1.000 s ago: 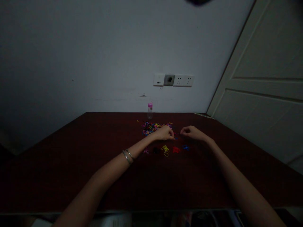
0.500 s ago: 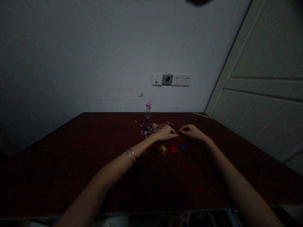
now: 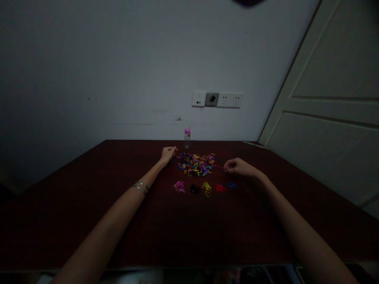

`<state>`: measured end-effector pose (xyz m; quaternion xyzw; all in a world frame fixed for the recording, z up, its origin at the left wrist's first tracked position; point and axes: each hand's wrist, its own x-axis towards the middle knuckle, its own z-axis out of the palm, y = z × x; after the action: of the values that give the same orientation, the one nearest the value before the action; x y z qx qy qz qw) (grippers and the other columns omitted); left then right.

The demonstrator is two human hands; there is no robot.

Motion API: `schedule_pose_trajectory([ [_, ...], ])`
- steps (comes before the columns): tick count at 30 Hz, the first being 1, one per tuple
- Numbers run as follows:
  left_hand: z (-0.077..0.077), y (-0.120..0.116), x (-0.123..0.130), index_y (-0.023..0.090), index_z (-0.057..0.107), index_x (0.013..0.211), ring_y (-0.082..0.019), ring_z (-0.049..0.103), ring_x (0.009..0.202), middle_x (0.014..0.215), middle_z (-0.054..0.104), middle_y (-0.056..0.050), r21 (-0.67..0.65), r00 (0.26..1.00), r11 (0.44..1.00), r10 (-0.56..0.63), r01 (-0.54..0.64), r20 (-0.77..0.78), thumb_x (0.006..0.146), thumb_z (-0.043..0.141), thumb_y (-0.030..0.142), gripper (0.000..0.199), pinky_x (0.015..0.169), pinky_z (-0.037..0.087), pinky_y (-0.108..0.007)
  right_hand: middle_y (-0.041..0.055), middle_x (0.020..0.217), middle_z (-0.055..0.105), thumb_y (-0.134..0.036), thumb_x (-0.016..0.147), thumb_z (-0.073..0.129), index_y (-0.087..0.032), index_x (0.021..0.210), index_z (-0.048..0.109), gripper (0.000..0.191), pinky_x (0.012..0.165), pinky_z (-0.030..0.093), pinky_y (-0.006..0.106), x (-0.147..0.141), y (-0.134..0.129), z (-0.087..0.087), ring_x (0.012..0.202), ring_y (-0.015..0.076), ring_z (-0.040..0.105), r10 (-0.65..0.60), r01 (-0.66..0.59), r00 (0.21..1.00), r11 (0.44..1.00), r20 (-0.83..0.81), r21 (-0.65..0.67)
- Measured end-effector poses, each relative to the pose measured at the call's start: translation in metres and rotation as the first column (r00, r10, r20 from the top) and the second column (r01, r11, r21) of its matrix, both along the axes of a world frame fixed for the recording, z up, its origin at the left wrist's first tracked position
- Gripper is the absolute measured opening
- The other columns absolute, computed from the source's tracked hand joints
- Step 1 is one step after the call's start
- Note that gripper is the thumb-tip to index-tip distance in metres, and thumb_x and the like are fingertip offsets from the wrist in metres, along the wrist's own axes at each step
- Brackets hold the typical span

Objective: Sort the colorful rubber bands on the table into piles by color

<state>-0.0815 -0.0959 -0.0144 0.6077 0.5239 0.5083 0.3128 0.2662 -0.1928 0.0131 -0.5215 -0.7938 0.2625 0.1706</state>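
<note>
Near the back edge of the dark red table [image 3: 166,228], the left hand [image 3: 169,153] is hovering by the mixed pile of colored bands [image 3: 197,163], left of it; the right hand [image 3: 235,166] is curling on its right. Whether either is gripping anything, I cannot tell.

We see dim, cool, low-contrast scene; light source we cannot place. Pale wall [image 3: 148,71] above and beyond left fingers [image 3: 172,149] and right fingers [image 3: 229,166] looks brightest, fading toward far left. Dark tabletop [image 3: 189,232] nearer us than fingers sinks almost to black; soft shadow beside right forearm [image 3: 284,205]. Between fingers, colored loops [image 3: 197,162] keep hue, but edges smear; nearer us, black pile [image 3: 194,189] melts into tabletop. Out-of-focus dark blob [image 3: 248,2] high above fingers. Wide-angle stretch toward edges, forearms elongated.
</note>
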Motion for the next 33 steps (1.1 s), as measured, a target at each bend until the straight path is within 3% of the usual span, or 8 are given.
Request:
schedule_pose_trajectory([
  [3,-0.008,0.000,-0.014,0.009,0.064,0.075,-0.006,0.031,0.038,0.043,0.040,0.004,-0.043,0.998,0.998,0.041,-0.040,0.039,0.075,0.046,0.040,0.036,0.042,0.023,-0.020,0.0027,0.068,0.064,-0.031,0.064,0.059,-0.014,0.078,0.067,0.025,0.055,0.040,0.023,-0.008,-0.010,0.009,0.060,0.0130,0.054,0.132,-0.124,0.990,0.978,0.038,-0.170],
  [6,-0.011,-0.001,-0.018,0.009,0.064,0.076,-0.006,0.031,0.038,0.042,0.039,0.005,-0.054,0.998,0.997,0.050,-0.049,0.032,0.075,0.046,0.041,0.037,0.042,0.023,-0.020,0.0013,0.064,0.062,-0.031,0.060,0.062,-0.014,0.079,0.068,0.026,0.053,0.039,0.021,-0.015,-0.016,0.012,0.058,0.0121,0.052,0.204,-0.180,0.975,0.956,0.086,-0.233],
  [15,-0.013,-0.004,-0.017,0.010,0.065,0.075,-0.007,0.034,0.041,0.044,0.041,0.004,-0.029,0.999,0.999,0.036,-0.036,-0.015,0.075,0.046,0.042,0.036,0.043,0.025,-0.020,-0.0007,0.058,0.059,-0.019,0.059,0.055,-0.014,0.070,0.066,0.017,0.049,0.036,0.020,-0.020,-0.015,0.004,0.052,0.0094,0.047,0.201,-0.154,0.969,0.945,0.142,-0.288],
  [29,-0.013,-0.008,-0.017,0.010,0.064,0.073,-0.007,0.034,0.041,0.044,0.042,0.004,0.004,1.000,1.000,0.017,-0.017,0.000,0.075,0.045,0.041,0.036,0.043,0.024,-0.020,0.0024,0.067,0.064,-0.027,0.060,0.060,-0.015,0.075,0.068,0.021,0.055,0.040,0.024,0.011,-0.015,0.018,0.059,0.0133,0.053,0.105,-0.079,0.991,0.963,0.086,-0.259],
  [33,-0.013,-0.009,-0.016,0.011,0.065,0.074,-0.008,0.034,0.041,0.044,0.042,0.004,0.000,1.000,1.000,0.024,-0.024,-0.003,0.074,0.045,0.043,0.038,0.044,0.024,-0.020,0.0020,0.069,0.062,-0.030,0.065,0.056,-0.015,0.083,0.067,0.026,0.055,0.040,0.023,0.017,-0.007,0.010,0.061,0.0128,0.053,-0.032,0.036,0.999,0.995,0.041,-0.092],
])
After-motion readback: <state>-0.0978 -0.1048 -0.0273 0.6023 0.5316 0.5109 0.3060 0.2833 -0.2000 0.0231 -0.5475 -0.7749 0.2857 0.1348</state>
